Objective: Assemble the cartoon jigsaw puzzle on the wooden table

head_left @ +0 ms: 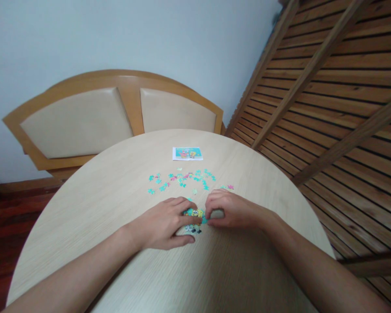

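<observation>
A partly joined jigsaw puzzle (197, 214) with a yellow cartoon figure on turquoise lies on the table. Across its left side rests my left hand (171, 222), fingers spread and pressing on the joined pieces, thumb stretched out below. My right hand (226, 208) is curled at the puzzle's right edge, its thumb and forefinger closed on a turquoise puzzle piece (204, 220). The fingers hide parts of the puzzle. Just beyond the hands are loose puzzle pieces (183, 184), mostly turquoise with some pink ones.
A small reference picture (187, 153) in the same colours lies farther back on the round wooden table (101, 187). Behind the table stands a padded wooden bench back (78, 124). A slatted wooden panel (339, 100) rises along the right.
</observation>
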Motion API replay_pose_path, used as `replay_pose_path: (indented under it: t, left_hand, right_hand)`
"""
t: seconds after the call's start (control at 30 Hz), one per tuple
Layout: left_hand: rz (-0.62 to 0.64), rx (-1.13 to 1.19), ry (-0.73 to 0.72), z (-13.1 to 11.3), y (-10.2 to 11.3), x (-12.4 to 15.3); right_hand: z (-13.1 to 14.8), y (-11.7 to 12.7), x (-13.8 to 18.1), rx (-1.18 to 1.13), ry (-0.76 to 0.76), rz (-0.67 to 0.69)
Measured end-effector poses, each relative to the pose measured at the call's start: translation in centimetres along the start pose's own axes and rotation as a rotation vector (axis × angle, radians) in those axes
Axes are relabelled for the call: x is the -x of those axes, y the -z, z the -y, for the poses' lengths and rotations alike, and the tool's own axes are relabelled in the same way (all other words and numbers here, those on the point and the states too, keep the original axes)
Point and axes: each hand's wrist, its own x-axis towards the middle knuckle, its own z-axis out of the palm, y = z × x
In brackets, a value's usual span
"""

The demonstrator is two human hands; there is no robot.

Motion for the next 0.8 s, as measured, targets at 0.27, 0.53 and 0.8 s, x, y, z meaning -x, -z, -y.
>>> replay_pose_path:
  t: [0.27,0.53,0.8]
  left_hand:
    - [0.026,-0.004,0.010,0.0,0.1,0.0]
    - [-0.002,-0.002,0.001,0.2,-0.2,0.1]
    - [0.019,-0.017,-0.007,0.2,-0.2,0.1]
  right_hand:
    - [-0.1,0.0,-0.1,-0.018,0.027,0.015]
    - [-0.1,1.2,0.6,0.008,-0.047,-0.016]
    - [-3.5,3.6,3.1,0.075,-0.403,-0.183]
